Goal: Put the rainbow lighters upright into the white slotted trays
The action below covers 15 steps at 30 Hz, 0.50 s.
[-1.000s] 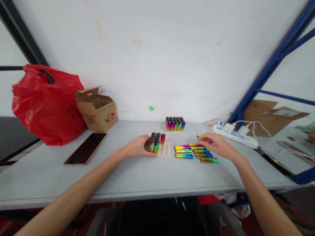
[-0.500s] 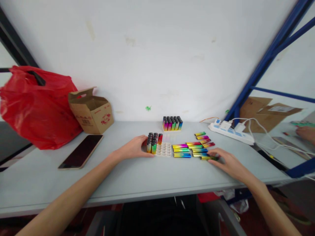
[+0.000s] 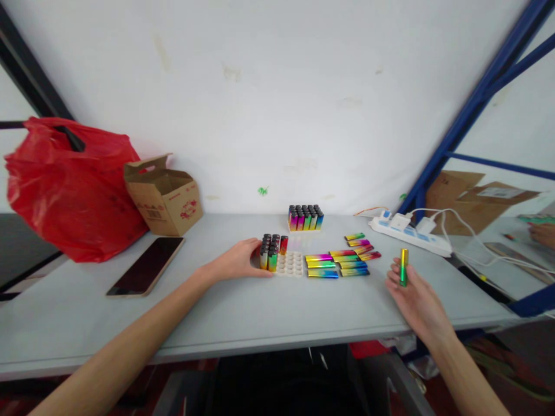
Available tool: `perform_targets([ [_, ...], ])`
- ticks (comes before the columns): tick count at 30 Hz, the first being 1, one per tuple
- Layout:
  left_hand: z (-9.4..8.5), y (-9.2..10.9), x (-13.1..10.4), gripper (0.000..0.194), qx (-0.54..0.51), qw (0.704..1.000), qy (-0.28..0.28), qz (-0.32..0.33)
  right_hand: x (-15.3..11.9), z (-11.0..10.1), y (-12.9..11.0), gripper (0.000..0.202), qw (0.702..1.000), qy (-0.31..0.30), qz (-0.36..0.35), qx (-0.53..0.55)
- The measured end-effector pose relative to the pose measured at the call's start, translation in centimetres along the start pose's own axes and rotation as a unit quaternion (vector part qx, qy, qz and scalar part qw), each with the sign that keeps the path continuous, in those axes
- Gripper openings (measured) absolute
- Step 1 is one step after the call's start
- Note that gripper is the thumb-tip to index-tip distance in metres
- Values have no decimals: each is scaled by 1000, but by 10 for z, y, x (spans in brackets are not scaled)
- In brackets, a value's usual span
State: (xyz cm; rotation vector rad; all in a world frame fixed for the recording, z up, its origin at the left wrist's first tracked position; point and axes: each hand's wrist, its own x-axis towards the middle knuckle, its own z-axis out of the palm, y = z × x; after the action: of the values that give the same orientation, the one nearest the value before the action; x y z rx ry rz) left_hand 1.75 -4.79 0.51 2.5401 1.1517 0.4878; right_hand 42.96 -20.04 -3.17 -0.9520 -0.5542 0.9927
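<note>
My right hand (image 3: 411, 289) is raised over the right part of the table, its fingers closed on a green and gold lighter (image 3: 404, 267) held upright. My left hand (image 3: 245, 260) curves round the left side of a white holder (image 3: 295, 264) with round holes, its thumb along the front. Black-topped lighters (image 3: 272, 260) stand in the holder's left part, and a red one (image 3: 283, 245) stands behind. Several shiny coloured lighters (image 3: 321, 274) lie flat between the holder and my right hand. A full block of upright lighters (image 3: 306, 218) stands farther back.
On the left are a phone (image 3: 146, 268), an open carton (image 3: 167, 199) and a red plastic bag (image 3: 73, 190). A white power strip (image 3: 410, 236) with cables lies at the right, near a blue metal frame (image 3: 455, 136). Another person's hand (image 3: 541, 234) shows at the far right.
My right hand has lifted a green and gold lighter from the lying group, moved right and turned it upright. My left hand stays at the holder.
</note>
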Motion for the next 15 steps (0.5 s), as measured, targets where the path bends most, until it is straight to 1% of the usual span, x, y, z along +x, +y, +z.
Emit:
perform_targets([
  [5, -1, 2, 0, 61, 0, 1000, 1, -10, -26, -9, -1, 51, 997, 41, 19, -64],
  [7, -1, 2, 0, 61, 0, 1000, 1, -8, -38, -13, -3, 50, 994, 30, 22, -98],
  [9, -1, 2, 0, 61, 0, 1000, 2, -4, -45, -13, -8, 48, 990, -7, 12, -138],
  [12, -1, 2, 0, 62, 4, 1000, -6, -5, -41, -2, -14, 50, 975, -53, -20, -214],
  [15, 0, 2, 0, 63, 7, 1000, -11, -4, -22, 26, -16, 51, 965, -79, -51, -243],
])
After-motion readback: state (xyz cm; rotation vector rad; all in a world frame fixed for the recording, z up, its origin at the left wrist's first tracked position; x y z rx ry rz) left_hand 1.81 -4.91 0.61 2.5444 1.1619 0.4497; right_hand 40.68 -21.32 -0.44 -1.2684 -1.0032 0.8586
